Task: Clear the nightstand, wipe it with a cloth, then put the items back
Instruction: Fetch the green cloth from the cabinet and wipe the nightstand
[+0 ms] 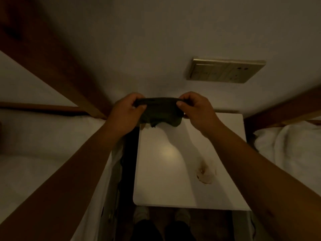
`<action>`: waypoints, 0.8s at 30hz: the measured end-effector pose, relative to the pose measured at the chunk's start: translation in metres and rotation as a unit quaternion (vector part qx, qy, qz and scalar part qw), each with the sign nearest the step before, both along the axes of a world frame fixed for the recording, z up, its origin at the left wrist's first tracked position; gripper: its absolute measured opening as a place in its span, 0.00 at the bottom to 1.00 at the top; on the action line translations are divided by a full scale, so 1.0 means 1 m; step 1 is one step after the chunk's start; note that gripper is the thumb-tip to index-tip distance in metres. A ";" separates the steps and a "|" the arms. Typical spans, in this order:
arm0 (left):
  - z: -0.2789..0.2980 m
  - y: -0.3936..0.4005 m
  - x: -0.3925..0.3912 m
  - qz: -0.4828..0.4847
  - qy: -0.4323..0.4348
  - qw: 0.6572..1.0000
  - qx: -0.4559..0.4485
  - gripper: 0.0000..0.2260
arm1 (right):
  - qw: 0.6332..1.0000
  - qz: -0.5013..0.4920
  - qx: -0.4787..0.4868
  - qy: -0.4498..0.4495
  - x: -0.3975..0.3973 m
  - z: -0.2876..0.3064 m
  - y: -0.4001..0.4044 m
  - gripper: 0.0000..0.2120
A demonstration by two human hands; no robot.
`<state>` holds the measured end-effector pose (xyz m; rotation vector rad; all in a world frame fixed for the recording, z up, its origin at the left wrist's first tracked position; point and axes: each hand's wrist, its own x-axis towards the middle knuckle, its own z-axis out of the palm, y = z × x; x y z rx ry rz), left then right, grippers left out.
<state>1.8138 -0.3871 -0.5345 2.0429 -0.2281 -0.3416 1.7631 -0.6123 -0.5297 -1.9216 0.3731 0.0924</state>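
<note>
Two forearms reach out from you over the white bench point(166, 185), which stands between two beds. A pale stain point(205, 173) marks its right half. Past it, above the far edge, your left hand point(125, 112) and right hand point(194, 108) hold a dark cloth point(159, 110) stretched between them, fingers pinched on its top corners, the rest hanging down. Beyond, a socket plate point(225, 70) sits on the wall.

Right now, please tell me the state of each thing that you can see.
cloth: dark, bunched, held up between both hands
left hand: gripping cloth
right hand: gripping cloth
nightstand: top bare, stained spot near right edge
wall socket: nothing plugged in
</note>
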 end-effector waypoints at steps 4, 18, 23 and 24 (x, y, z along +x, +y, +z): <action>-0.043 0.001 0.004 0.007 0.022 0.999 -0.038 0.13 | 0.999 0.011 -0.039 -0.016 0.009 -0.043 0.007 0.06; -0.154 -0.008 -0.011 0.020 0.020 0.995 0.096 0.10 | 0.978 -0.002 -0.204 0.028 -0.005 -0.149 0.023 0.07; -0.149 -0.024 -0.011 0.089 -0.072 0.989 0.097 0.19 | 0.937 0.029 -0.335 -0.095 0.009 -0.152 0.038 0.17; -0.147 -0.021 -0.020 0.106 -0.070 0.990 0.068 0.20 | 0.911 0.104 -0.379 -0.122 0.009 -0.154 0.045 0.22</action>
